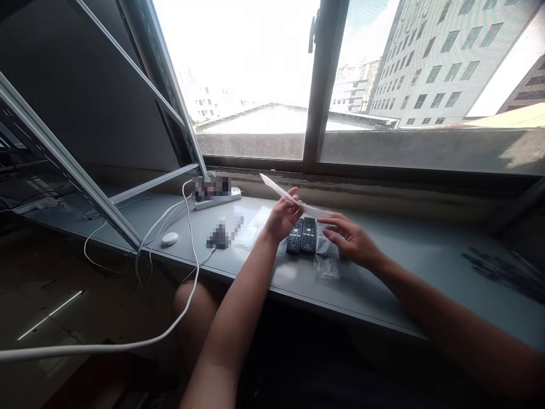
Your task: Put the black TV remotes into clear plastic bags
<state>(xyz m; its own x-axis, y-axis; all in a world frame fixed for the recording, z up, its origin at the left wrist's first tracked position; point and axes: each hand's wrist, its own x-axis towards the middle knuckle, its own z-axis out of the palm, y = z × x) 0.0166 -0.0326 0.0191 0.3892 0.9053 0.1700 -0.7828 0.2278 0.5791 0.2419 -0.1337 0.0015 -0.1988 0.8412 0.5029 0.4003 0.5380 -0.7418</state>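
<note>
My left hand [281, 218] is raised a little above the grey tabletop [383, 284] and pinches a long clear plastic sleeve [281, 193] that slants up to the left. My right hand [351, 238] lies low with its fingers stretched out, touching the sleeve's lower end just right of two black remote controls [301, 235]. The remotes lie side by side between my hands. A crumpled clear bag [327, 262] sits on the table in front of them, under my right hand.
A white power strip [217, 196] lies near the window sill, with white cables [187, 250] running off the table's front edge. A small white puck [169, 238] and a blurred dark item [219, 236] rest at left. Metal frame bars [68, 165] slant overhead at left.
</note>
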